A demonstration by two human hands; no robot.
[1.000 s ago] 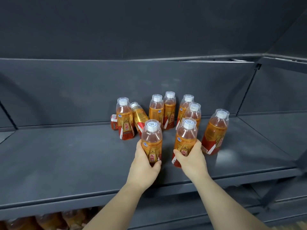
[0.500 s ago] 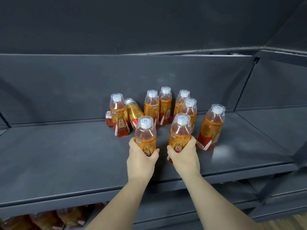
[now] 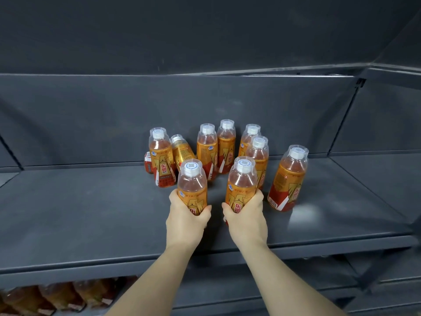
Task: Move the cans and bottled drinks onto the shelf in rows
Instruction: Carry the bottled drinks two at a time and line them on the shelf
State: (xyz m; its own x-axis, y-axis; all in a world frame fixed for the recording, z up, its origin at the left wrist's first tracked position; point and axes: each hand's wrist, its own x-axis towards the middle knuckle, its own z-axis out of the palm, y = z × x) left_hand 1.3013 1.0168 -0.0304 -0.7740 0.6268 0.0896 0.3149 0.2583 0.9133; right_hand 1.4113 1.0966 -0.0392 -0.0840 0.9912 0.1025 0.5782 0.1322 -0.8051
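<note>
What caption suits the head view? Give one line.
Left hand and right hand grip the left bottle and right bottle on the grey shelf, before the bottle cluster.

Nine bottles, one red can

Orange bottled drinks clustered on grey shelf, one bottle tilted

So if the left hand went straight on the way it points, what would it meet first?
Probably the back bottle, standing just behind the held bottle that the left hand grips and slightly to its right. The gap between them is hard to judge.
</note>
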